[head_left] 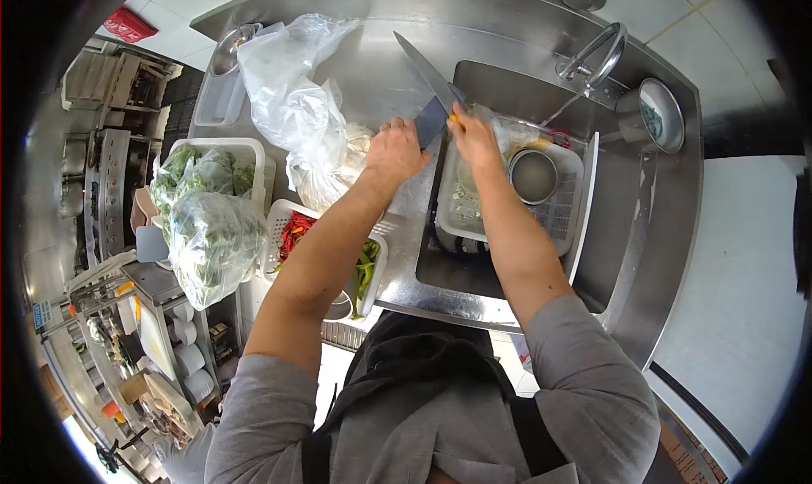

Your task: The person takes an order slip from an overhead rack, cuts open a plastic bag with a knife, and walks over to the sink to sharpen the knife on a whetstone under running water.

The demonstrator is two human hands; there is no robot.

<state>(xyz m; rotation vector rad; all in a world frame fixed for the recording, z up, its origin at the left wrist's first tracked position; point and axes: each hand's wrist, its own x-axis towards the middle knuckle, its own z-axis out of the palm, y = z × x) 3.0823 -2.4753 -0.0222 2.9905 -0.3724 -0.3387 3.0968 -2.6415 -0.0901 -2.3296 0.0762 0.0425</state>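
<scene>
My right hand [475, 139] is closed around the yellow-orange handle of a long kitchen knife [425, 68], beside the left edge of the sink. Its bright blade points up and to the left over the steel counter. A dark grey flat slab [431, 121] lies under the handle end of the knife; I cannot tell whether it is a whetstone or a second blade. Against the slab's left end is my left hand [396, 150], fingers curled and thumb along its lower edge. A clear plastic bag [296, 103] with pale contents lies just left of this hand.
In the sink [503, 82], a white basket [584, 196] holds a round metal container [534, 176]. Water runs from the faucet [611, 53]. Red and green peppers fill a white basket [382, 260] at left. Bagged leafy greens [211, 230] sit beyond; a metal bowl [662, 116] stands right.
</scene>
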